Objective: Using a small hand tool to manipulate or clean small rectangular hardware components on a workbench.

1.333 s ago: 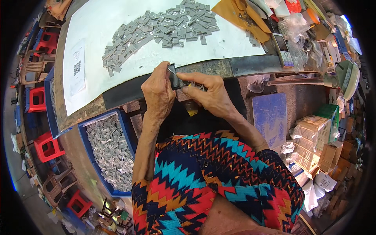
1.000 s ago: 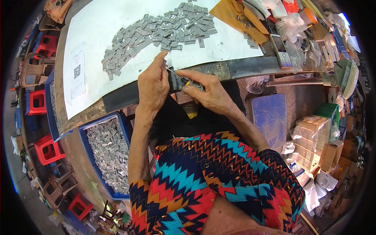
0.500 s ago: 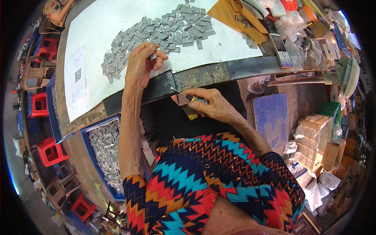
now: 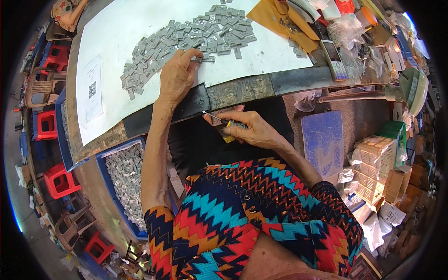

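Note:
A broad heap of small flat grey metal pieces (image 4: 186, 39) lies on the white sheet (image 4: 112, 112) covering the table. At the heap's near edge, my left hand (image 4: 179, 74) is closed, thumb and fingers pinched on a small grey piece (image 4: 198, 59). My fingers partly cover it. My right hand (image 4: 256, 128) is held just off the table's front edge, above my lap. It is wrapped round a screwdriver-like tool (image 4: 228, 123) with a black and yellow grip, whose thin metal shaft points left toward the edge.
Below the table on the left stands a blue bin (image 4: 105, 172) full of similar pieces. A phone (image 4: 333, 60) and a brown envelope (image 4: 298, 30) lie on the table's right. A lamp-like head on a bar (image 4: 413, 91) juts out beyond; red stools (image 4: 60, 179) stand far left.
My left hand has turned palm down and its fingertips have come down to the heap's near edge. My right hand, still holding the tool, has shifted slightly down.

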The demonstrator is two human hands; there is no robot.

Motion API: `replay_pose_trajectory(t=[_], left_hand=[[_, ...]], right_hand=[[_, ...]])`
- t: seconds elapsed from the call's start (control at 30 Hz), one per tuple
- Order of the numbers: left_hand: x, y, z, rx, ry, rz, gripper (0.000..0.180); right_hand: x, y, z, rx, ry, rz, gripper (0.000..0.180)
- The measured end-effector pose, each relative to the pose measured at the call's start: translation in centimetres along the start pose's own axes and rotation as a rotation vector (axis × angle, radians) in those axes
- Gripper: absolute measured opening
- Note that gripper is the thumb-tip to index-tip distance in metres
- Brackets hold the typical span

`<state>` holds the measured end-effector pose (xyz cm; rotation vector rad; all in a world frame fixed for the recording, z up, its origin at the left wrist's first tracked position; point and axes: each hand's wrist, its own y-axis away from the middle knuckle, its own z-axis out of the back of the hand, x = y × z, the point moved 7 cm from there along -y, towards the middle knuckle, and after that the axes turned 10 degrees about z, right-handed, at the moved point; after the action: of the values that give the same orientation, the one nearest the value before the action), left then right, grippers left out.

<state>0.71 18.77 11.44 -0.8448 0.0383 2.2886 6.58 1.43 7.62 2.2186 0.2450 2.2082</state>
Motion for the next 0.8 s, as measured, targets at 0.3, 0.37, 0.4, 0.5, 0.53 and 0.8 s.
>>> replay_pose_trajectory(t=[0.3, 0.37, 0.4, 0.5, 0.53, 0.8], left_hand=[[-0.2, -0.1, 0.1, 0.02, 0.099, 0.014, 0.02], [0.1, 0.0, 0.2, 0.044, 0.077, 0.044, 0.016], [0.3, 0.0, 0.2, 0.044, 0.076, 0.045, 0.016], [2.0, -0.3, -0.4, 0.133, 0.224, 0.217, 0.016], [2.4, -0.3, -0.5, 0.141, 0.226, 0.257, 0.016], [1.1, 0.2, 0.4, -0.01, 0.125, 0.093, 0.017]], right_hand=[[-0.5, 0.0, -0.2, 0.003, 0.032, 0.019, 0.036], [-0.6, -0.1, -0.2, 0.012, 0.013, 0.001, 0.036], [-0.5, -0.1, -0.1, 0.009, 0.023, 0.007, 0.036], [-0.3, 0.0, -0.1, 0.001, 0.025, 0.016, 0.036], [-0.2, 0.0, -0.1, 0.001, 0.018, 0.021, 0.036], [0.9, 0.2, 0.5, -0.01, -0.11, 0.05, 0.034]])
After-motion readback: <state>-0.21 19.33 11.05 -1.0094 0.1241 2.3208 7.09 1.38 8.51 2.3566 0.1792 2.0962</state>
